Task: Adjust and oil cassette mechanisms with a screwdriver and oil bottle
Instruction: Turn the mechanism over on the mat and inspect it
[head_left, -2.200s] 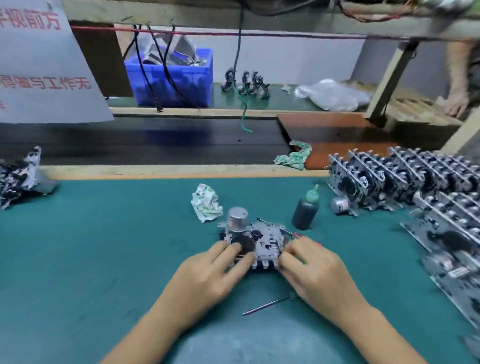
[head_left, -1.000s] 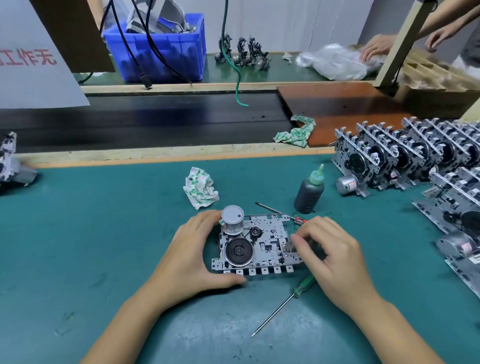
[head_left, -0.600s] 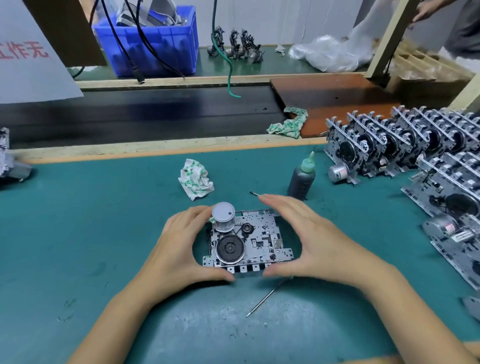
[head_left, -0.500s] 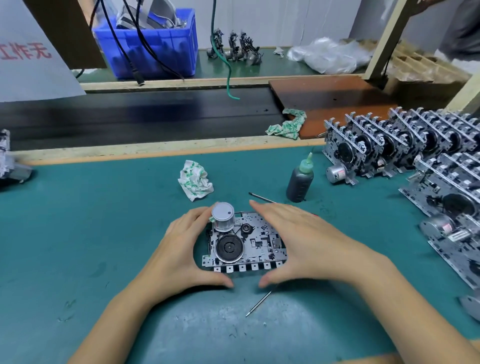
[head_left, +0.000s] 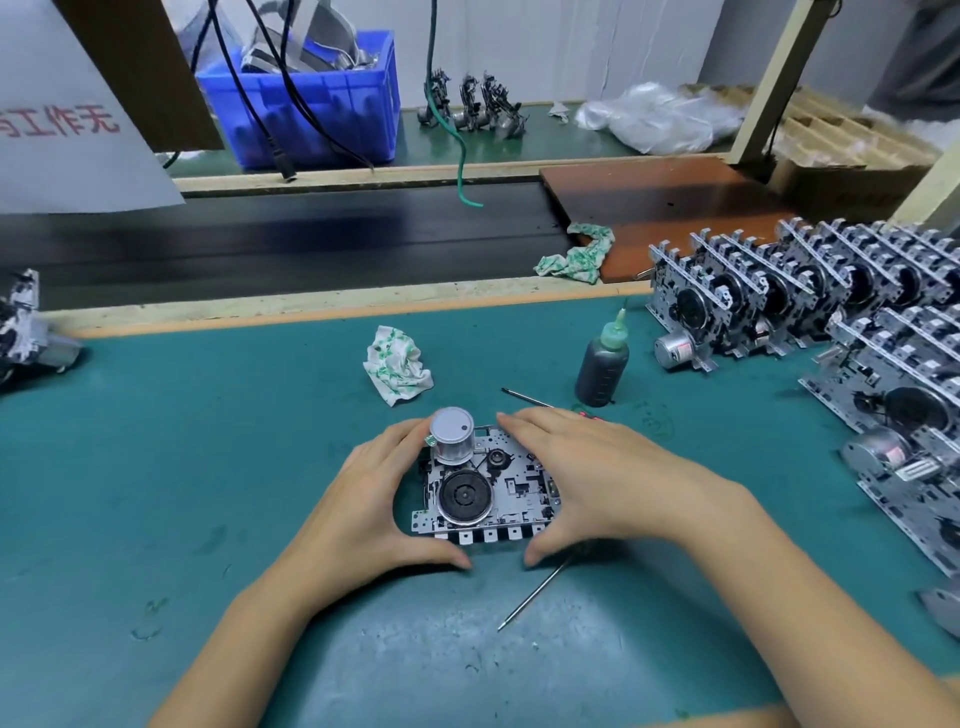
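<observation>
The left hand (head_left: 363, 499) forms a curved grip around the left end of the cassette mechanism (head_left: 485, 491): its fingers curl up beside the silver motor can (head_left: 452, 434) and its thumb lies along the near edge of the chassis. The right hand (head_left: 587, 478) mirrors this grip on the right end, with fingers extended over the far right corner and thumb tucked under the near edge. Both hands hold the mechanism between them; it lies flat on the green counter (head_left: 156, 467), centred in front of the person, with the black flywheel (head_left: 464, 495) facing up. A screwdriver (head_left: 535, 595) lies on the counter just in front of the right thumb, its shaft pointing toward the person, its handle hidden under the hand. A second thin tool (head_left: 524, 398) lies just beyond the right fingers. The dark oil bottle (head_left: 602, 366) with a green nozzle stands upright near that tool, apart from both hands. A crumpled cloth (head_left: 397, 371) lies beyond the mechanism to the left. Rows of further cassette mechanisms (head_left: 810, 291) stand on edge at the right of the counter. A blue bin (head_left: 322, 98) sits on the far side of the dark conveyor belt (head_left: 285, 234).
</observation>
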